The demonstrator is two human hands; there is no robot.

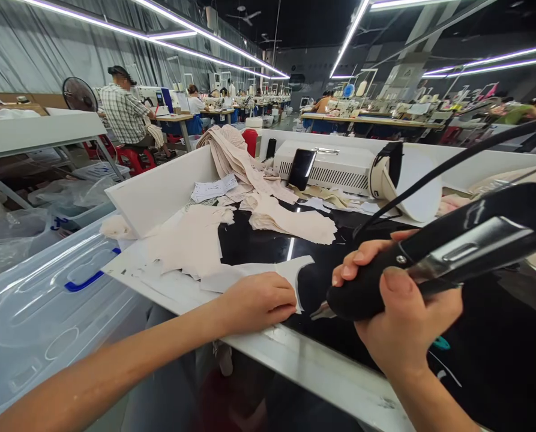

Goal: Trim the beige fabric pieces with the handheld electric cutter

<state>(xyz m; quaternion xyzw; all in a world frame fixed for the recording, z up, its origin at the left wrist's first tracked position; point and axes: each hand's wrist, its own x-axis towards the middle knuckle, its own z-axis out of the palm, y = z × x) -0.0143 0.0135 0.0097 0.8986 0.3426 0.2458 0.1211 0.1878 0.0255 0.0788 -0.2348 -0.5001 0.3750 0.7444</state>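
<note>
My right hand [407,318] is wrapped round a black corded power tool [470,240] with a metal strip along its body. A small pointed metal tip [324,311] shows at its near end, beside the edge of a pale fabric piece [249,273]. My left hand [261,300] has its fingers curled together at the near edge of that fabric, gripping it; the fingertips are partly hidden. Beyond it lie a ragged stack of cream fabric [191,237] and a longer cream cut piece [295,222] on the glossy black tabletop [313,267].
White side boards [159,186] border the table. At its back are a vented white machine [331,165], a leaning phone [301,168], a paper slip [213,188] and draped cream fabric [231,156]. A clear lidded bin [38,318] stands left. A person [123,111] sits at a sewing machine.
</note>
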